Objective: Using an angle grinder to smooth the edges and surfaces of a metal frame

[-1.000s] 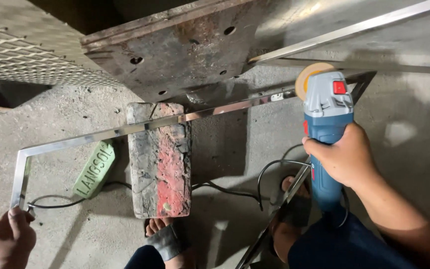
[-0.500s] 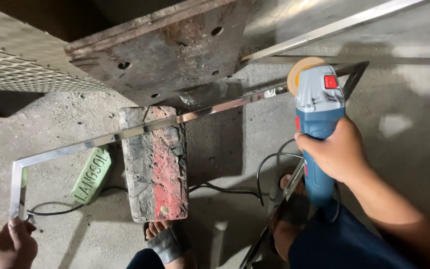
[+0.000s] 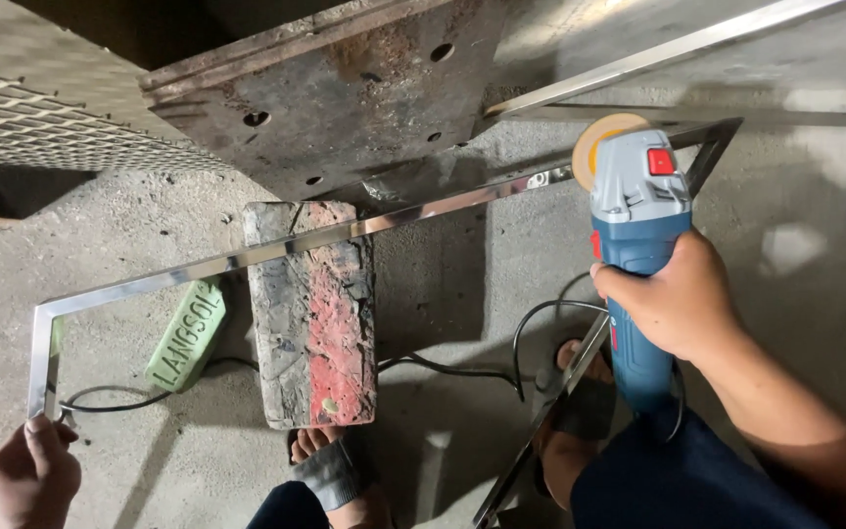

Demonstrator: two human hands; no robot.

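On rough concrete floor [image 3: 129,216], a shiny metal frame [image 3: 276,247] of thin square bar runs from lower left up to the right, resting across a worn red brick [image 3: 315,313] that lies flat. Right hand [image 3: 682,299] is closed in a full grip around the body of a blue and grey angle grinder [image 3: 638,255], fingers wrapped over the blue housing, thumb side facing the camera. Grinder's tan buffing disc [image 3: 599,142] sits at the upper right stretch of the frame, touching or just at the bar near its right corner; cannot tell if it is spinning. Left hand [image 3: 23,475] at bottom left corner of view, fingers curled shut pinching the lower end of the frame's short left leg. Green block of polishing compound [image 3: 186,335] lies on the floor just left of the brick, under the bar. Black cord [image 3: 462,367] snakes across the floor from the left corner, behind the brick, toward the grinder. Foot in a grey sandal [image 3: 330,470] just below the brick, a second foot [image 3: 580,402] further right, beside another bar of the frame. Rusty steel plate [image 3: 345,88] with holes above the brick, mesh sheet [image 3: 41,118] at upper left.
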